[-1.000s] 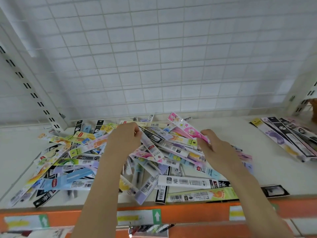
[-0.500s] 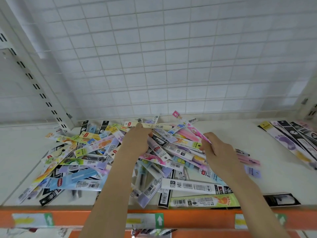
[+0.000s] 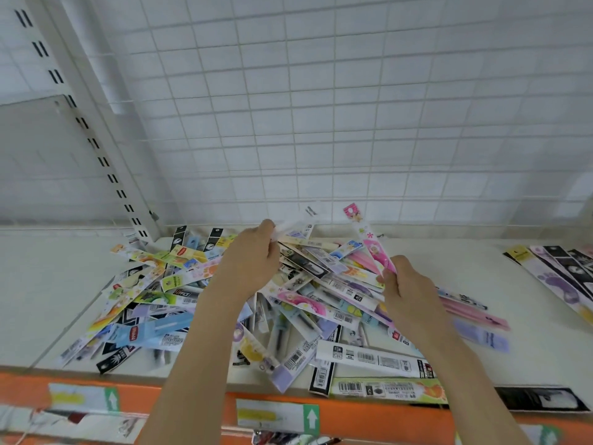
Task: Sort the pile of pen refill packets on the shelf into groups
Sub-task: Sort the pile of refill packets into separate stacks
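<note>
- Your left hand [image 3: 248,268] has its fingers curled, pinching the near end of a whitish refill packet [image 3: 296,221] that sticks up and away from the hand, blurred, above the back of the pile.
- Your right hand [image 3: 407,289] closes its fingers and thumb round the lower end of a pink flowered refill packet [image 3: 369,240], which stands tilted with its top leaning left, clear of the heap.
- Both forearms reach in from the lower edge, the left one crossing over the middle of the pile, the right one over its right side.
- Between and under your hands lies the pile of pen refill packets [image 3: 179,293]: a loose, overlapping heap of many colours spread across the middle and left of the shelf [image 3: 465,284].
- Near the front edge a white barcode packet [image 3: 372,359] lies crosswise, and just in front of it a green and orange packet [image 3: 390,388] lies along the edge.
- Beside that one, to the right, a black packet [image 3: 542,399] overhangs the orange shelf edge strip [image 3: 369,422].
- Well apart, at the far right of the shelf, a row of packets [image 3: 558,274] lies side by side, one with a purple footprint.
- Behind everything stands a white wire grid back panel [image 3: 321,107], with a slotted upright [image 3: 93,139] at the left.
</note>
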Action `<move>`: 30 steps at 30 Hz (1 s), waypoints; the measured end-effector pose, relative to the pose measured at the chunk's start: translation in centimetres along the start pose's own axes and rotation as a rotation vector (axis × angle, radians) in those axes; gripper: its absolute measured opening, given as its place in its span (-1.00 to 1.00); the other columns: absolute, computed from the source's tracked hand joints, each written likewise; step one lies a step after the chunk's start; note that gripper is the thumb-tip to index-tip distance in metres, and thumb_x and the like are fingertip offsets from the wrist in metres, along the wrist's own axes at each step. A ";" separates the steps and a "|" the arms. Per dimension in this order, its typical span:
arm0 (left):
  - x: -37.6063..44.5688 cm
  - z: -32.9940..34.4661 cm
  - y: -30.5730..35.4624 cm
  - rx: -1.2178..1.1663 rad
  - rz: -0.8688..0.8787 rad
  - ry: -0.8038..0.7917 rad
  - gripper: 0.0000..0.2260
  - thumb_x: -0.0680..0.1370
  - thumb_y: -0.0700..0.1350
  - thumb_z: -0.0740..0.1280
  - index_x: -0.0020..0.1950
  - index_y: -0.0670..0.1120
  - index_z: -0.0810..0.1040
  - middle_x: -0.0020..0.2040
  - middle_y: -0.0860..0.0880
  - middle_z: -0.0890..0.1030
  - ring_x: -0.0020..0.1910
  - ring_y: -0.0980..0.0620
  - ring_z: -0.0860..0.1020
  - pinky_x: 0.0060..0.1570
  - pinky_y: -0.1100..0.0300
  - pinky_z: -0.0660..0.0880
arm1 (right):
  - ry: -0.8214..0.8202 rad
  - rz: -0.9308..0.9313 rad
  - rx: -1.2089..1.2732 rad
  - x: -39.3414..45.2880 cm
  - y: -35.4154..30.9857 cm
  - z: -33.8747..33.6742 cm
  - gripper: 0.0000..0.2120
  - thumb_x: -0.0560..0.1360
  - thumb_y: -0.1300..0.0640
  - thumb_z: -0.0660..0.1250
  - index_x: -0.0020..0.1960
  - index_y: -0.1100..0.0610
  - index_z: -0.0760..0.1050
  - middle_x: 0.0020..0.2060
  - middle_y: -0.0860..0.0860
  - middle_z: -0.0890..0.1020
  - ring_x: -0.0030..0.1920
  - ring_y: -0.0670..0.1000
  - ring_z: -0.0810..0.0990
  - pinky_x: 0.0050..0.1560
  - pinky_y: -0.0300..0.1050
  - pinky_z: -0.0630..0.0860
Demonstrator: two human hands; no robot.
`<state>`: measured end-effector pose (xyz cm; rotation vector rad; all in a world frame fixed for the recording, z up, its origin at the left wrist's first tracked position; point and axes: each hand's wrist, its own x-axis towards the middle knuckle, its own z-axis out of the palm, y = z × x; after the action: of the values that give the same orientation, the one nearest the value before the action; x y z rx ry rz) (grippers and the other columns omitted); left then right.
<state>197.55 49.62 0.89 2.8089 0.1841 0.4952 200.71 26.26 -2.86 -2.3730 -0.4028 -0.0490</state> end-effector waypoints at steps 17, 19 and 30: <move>-5.5 -1.2 -3.9 -0.105 -0.505 0.077 -0.62 0.61 -0.05 0.14 -0.38 -0.11 0.16 -0.43 -0.05 0.28 -0.44 0.01 0.27 -0.42 0.13 0.18 | -0.222 -0.242 -0.310 8.2 -6.3 3.9 -0.76 0.59 -0.03 0.16 0.14 0.12 0.37 -0.28 -0.03 0.47 -0.19 0.05 0.47 -0.24 -0.12 0.37; -6.1 -1.6 -4.3 -0.101 -0.525 0.095 -0.62 0.61 -0.05 0.16 -0.38 -0.11 0.17 -0.44 -0.05 0.28 -0.46 0.02 0.26 -0.43 0.16 0.18 | -0.268 -0.274 -0.332 9.6 -7.0 4.7 -0.86 0.60 0.09 0.12 0.05 0.12 0.42 -0.27 -0.02 0.48 -0.19 0.06 0.47 -0.25 -0.13 0.34; -7.9 -1.7 -5.3 -0.183 -0.630 0.151 -0.62 0.58 -0.07 0.22 -0.36 -0.15 0.17 -0.45 -0.05 0.22 -0.45 -0.01 0.19 -0.42 0.14 0.12 | -0.316 -0.274 -0.539 13.5 -6.4 8.2 -0.71 0.58 0.10 0.13 0.16 0.18 0.53 -0.01 0.10 0.60 -0.13 0.08 0.53 -0.16 -0.14 0.42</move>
<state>189.17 53.74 -1.70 2.3545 0.9598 0.5285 210.98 39.85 -2.72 -2.8430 -0.9684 0.1049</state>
